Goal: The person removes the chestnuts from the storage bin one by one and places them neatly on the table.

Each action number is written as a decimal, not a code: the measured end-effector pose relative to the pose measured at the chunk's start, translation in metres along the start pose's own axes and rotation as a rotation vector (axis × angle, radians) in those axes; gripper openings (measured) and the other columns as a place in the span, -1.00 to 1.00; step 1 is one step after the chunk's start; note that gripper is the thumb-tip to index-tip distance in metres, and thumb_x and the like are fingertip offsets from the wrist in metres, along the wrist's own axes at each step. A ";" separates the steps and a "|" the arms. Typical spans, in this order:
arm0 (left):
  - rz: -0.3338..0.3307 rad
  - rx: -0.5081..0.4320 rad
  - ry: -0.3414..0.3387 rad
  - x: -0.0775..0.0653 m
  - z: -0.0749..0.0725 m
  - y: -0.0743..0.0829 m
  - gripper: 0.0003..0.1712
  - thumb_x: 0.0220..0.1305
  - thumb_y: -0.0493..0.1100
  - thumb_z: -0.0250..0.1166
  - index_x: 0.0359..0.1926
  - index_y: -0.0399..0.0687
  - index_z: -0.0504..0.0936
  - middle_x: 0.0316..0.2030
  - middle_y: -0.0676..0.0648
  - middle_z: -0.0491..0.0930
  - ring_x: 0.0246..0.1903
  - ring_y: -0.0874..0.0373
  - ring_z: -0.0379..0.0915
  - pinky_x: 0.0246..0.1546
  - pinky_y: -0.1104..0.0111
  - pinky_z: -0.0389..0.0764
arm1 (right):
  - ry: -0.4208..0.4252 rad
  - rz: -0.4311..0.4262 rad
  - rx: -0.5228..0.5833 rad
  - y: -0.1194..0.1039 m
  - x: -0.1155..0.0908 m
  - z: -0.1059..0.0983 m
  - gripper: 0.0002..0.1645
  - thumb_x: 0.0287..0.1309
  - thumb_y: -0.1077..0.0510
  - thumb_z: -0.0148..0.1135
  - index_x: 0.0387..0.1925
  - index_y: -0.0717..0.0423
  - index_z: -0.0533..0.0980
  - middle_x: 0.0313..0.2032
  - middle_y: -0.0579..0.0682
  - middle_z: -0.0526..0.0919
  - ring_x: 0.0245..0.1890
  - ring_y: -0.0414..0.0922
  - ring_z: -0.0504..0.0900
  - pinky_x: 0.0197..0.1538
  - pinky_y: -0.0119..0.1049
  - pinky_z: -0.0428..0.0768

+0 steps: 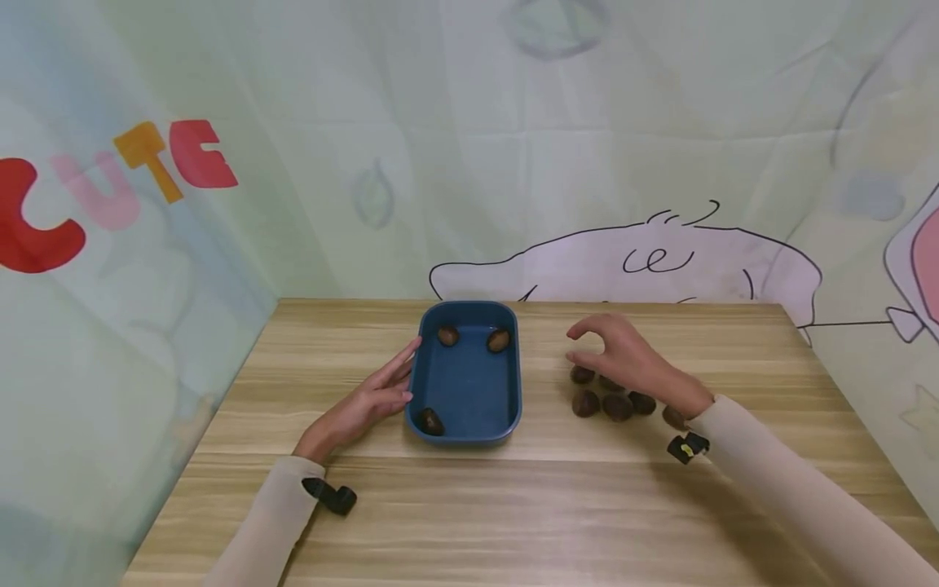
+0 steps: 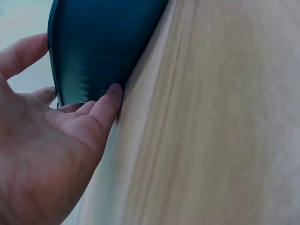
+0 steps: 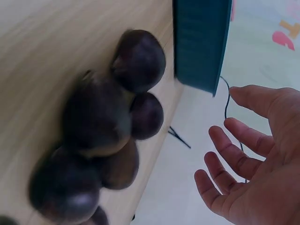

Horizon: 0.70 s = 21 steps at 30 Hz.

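A blue rectangular tray (image 1: 464, 383) stands on the table with three dark brown-purple round fruits in it, one of them a fruit (image 1: 498, 340) at the far right corner. My left hand (image 1: 374, 399) rests its fingers against the tray's left side; in the left wrist view the fingertips (image 2: 115, 89) touch its outer wall. Right of the tray, my right hand (image 1: 623, 355) hovers above a cluster of several similar fruits (image 1: 617, 406). Its fingers are bent apart from the thumb, with nothing between them. The right wrist view shows the fruits (image 3: 96, 117) below the empty hand.
The wooden table (image 1: 469, 505) meets a printed fabric backdrop (image 1: 330, 163) at its far edge. A single fruit (image 1: 674, 417) lies under the right wrist, apart from the cluster. Small black cameras (image 1: 330, 495) are strapped to both wrists.
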<state>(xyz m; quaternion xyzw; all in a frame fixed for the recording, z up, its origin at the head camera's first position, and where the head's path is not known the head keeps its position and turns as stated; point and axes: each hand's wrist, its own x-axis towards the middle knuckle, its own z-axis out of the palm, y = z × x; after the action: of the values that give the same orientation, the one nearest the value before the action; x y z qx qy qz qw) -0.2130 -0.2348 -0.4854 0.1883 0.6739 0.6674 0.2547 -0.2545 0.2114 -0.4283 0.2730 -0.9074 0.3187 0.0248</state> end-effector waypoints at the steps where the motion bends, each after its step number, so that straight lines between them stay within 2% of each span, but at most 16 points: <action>1: -0.001 -0.001 0.000 0.000 0.000 0.000 0.01 0.62 -0.29 0.07 0.83 0.17 -0.29 0.78 -0.29 -0.36 0.73 -0.34 -0.34 0.33 0.50 0.45 | -0.005 -0.008 0.000 -0.003 0.003 0.001 -0.66 0.38 0.18 0.50 0.07 0.32 0.74 0.08 0.21 0.81 0.22 0.25 0.68 0.35 0.27 0.53; 5: 0.001 -0.009 -0.003 0.000 0.001 0.000 0.00 0.63 -0.31 0.04 0.83 0.16 -0.30 0.78 -0.30 -0.38 0.73 -0.34 -0.37 0.33 0.51 0.45 | -0.021 -0.044 0.002 -0.012 0.014 0.007 -0.64 0.39 0.16 0.49 0.09 0.31 0.74 0.08 0.20 0.82 0.21 0.24 0.68 0.34 0.27 0.53; 15: -0.003 0.000 0.004 0.001 0.001 0.000 -0.01 0.63 -0.30 0.04 0.83 0.20 -0.27 0.78 -0.27 -0.36 0.74 -0.31 -0.34 0.33 0.48 0.45 | -0.076 -0.051 0.025 -0.041 0.031 0.026 -0.60 0.37 0.14 0.51 0.13 0.29 0.74 0.12 0.15 0.79 0.27 0.19 0.59 0.35 0.19 0.54; 21: -0.008 0.010 0.010 0.000 0.001 0.000 -0.01 0.63 -0.29 0.04 0.83 0.22 -0.26 0.78 -0.25 -0.35 0.74 -0.29 -0.34 0.35 0.47 0.43 | -0.113 -0.116 0.036 -0.055 0.035 0.038 -0.61 0.35 0.13 0.55 0.10 0.28 0.75 0.10 0.12 0.80 0.29 0.20 0.54 0.36 0.18 0.53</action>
<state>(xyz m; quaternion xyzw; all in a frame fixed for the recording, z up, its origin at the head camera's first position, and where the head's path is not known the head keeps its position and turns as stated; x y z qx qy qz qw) -0.2125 -0.2338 -0.4857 0.1835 0.6794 0.6638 0.2531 -0.2512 0.1365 -0.4200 0.3429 -0.8842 0.3170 -0.0130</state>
